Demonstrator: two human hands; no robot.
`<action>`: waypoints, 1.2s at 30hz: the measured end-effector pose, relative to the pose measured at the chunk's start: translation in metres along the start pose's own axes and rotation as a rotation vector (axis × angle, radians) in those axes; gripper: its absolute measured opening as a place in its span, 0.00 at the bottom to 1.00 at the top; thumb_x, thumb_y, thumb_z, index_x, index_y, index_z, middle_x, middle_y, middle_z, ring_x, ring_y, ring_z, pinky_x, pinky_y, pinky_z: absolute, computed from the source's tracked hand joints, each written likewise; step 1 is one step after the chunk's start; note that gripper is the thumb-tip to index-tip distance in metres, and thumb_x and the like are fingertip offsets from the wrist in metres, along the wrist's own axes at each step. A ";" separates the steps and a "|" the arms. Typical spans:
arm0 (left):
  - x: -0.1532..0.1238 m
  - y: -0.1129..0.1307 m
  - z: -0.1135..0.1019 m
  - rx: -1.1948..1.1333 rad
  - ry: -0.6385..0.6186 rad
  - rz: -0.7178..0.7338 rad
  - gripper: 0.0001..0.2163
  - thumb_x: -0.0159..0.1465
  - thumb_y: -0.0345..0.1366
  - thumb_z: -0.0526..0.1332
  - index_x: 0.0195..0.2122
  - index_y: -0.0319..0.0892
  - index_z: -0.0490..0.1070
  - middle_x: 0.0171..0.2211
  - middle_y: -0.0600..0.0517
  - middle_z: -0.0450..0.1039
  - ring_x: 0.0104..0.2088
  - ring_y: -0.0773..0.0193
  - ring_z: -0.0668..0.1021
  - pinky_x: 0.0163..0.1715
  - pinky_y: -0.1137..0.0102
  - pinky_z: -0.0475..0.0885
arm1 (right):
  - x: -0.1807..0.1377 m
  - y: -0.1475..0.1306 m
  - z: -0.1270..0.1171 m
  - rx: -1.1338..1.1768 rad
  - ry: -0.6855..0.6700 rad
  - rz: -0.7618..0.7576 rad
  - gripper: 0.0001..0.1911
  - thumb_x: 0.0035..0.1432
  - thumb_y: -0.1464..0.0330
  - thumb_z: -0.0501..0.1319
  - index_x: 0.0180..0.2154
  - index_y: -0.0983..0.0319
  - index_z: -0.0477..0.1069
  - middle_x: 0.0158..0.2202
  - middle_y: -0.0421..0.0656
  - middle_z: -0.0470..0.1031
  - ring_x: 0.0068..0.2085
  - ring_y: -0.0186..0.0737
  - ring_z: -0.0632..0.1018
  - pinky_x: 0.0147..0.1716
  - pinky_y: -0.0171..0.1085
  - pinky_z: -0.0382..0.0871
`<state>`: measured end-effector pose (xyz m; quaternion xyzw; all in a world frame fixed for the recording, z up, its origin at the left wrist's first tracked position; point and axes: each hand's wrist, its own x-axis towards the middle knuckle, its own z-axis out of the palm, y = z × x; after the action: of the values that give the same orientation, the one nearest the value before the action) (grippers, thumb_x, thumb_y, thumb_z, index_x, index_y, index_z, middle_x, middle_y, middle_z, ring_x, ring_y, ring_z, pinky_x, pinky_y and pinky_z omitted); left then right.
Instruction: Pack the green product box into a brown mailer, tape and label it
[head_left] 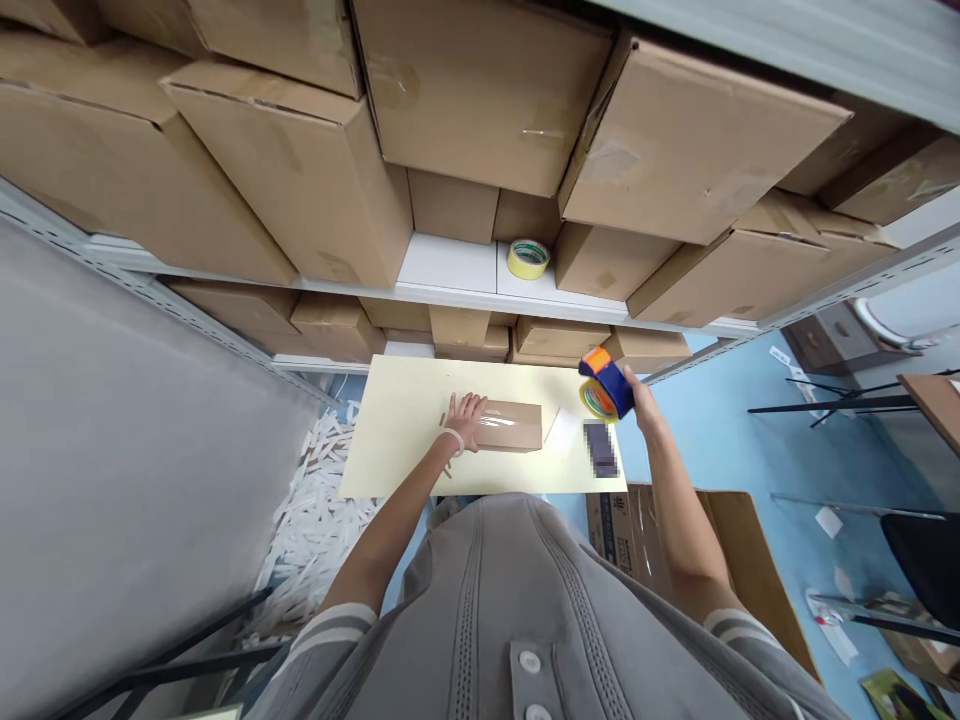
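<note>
A small brown cardboard box (511, 426) lies on the pale yellow table (397, 440), with shiny tape across its left end. My left hand (466, 417) rests flat on that left end, fingers spread. My right hand (639, 400) is raised over the table's right edge and grips a blue and orange tape dispenser (604, 385) holding a yellowish roll. A white slip of paper (562, 430) and a dark phone-like object (601, 448) lie to the right of the box.
Metal shelves stacked with large cardboard boxes (480, 90) rise behind the table; a yellow tape roll (528, 259) sits on a shelf. White packing strips (315, 520) pile on the floor at left. An open carton (720, 560) stands on the blue floor at right.
</note>
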<state>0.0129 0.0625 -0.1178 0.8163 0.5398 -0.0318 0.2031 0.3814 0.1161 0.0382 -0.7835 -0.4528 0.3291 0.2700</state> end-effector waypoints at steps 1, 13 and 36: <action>0.000 0.000 0.000 0.007 -0.003 -0.003 0.60 0.39 0.40 0.73 0.69 0.36 0.38 0.68 0.34 0.42 0.68 0.41 0.44 0.62 0.43 0.25 | -0.002 -0.019 0.004 0.141 -0.039 -0.082 0.33 0.59 0.46 0.51 0.44 0.68 0.76 0.34 0.49 0.79 0.39 0.44 0.78 0.38 0.36 0.70; -0.005 0.001 0.000 -0.016 0.006 -0.002 0.61 0.38 0.40 0.74 0.69 0.37 0.38 0.69 0.36 0.42 0.68 0.41 0.44 0.62 0.42 0.26 | -0.020 -0.245 0.144 -0.168 0.232 -1.008 0.27 0.55 0.44 0.57 0.36 0.63 0.70 0.38 0.50 0.73 0.43 0.50 0.70 0.45 0.45 0.62; -0.007 -0.006 0.007 -0.072 0.083 0.022 0.60 0.38 0.41 0.73 0.69 0.39 0.39 0.68 0.38 0.46 0.68 0.41 0.46 0.63 0.42 0.28 | -0.026 -0.241 0.184 -0.289 0.218 -1.105 0.28 0.62 0.53 0.54 0.56 0.64 0.60 0.53 0.56 0.63 0.55 0.56 0.63 0.56 0.54 0.52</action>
<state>0.0055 0.0561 -0.1237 0.8151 0.5393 0.0239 0.2103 0.1040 0.2232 0.1017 -0.4891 -0.8044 -0.0084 0.3372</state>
